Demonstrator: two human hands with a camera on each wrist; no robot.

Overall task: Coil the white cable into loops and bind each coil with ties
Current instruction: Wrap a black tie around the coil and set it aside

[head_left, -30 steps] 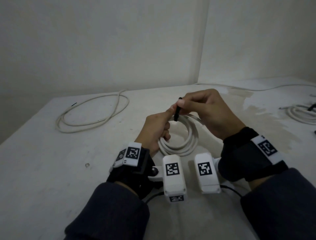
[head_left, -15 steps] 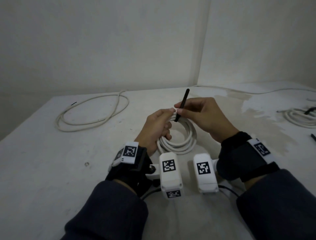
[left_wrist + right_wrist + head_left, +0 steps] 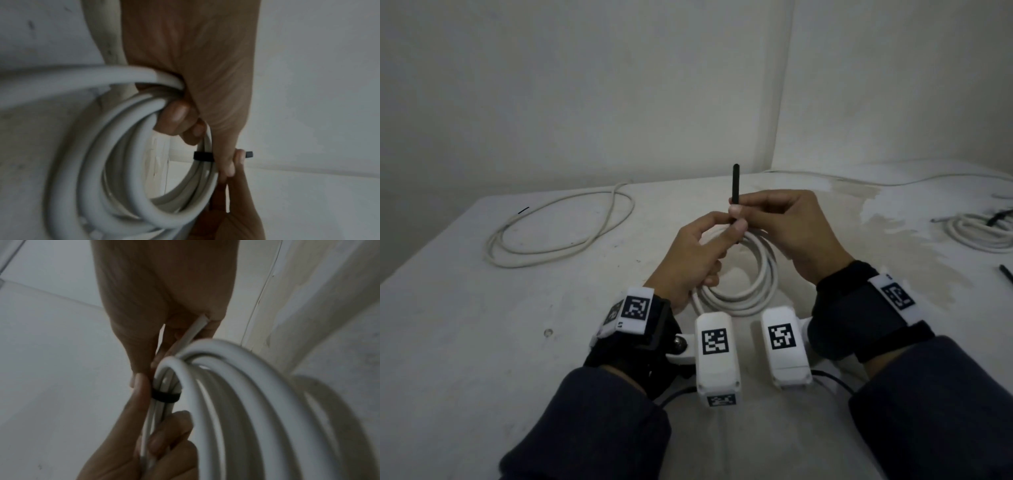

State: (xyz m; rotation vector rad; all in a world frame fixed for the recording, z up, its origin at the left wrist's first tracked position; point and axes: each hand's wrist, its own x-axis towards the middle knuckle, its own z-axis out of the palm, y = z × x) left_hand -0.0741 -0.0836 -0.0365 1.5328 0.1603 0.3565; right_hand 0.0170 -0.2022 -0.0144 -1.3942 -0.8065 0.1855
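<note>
A white cable coil (image 3: 751, 291) stands up off the table between my hands. My left hand (image 3: 698, 253) grips it, fingers curled through the loops (image 3: 179, 116). A black tie (image 3: 735, 185) is wrapped as a band round the strands (image 3: 165, 396) at the coil's far side. Its free end sticks straight up above my hands. My right hand (image 3: 787, 222) pinches the tie just above the band, thumb and fingertip against my left thumb. In the left wrist view the tie (image 3: 202, 156) crosses the bundle and its tip pokes out past my fingers.
A loose loop of white cable (image 3: 558, 233) lies at the back left of the white table (image 3: 482, 342). A second coil (image 3: 983, 233) with a black tie on it lies at the right edge. A spare black tie (image 3: 1005, 274) lies near it. Walls meet behind.
The tie's free end has risen and grown longer above my hands, going from tilted to upright. My right hand has slid up along it. The coil stays in my left hand.
</note>
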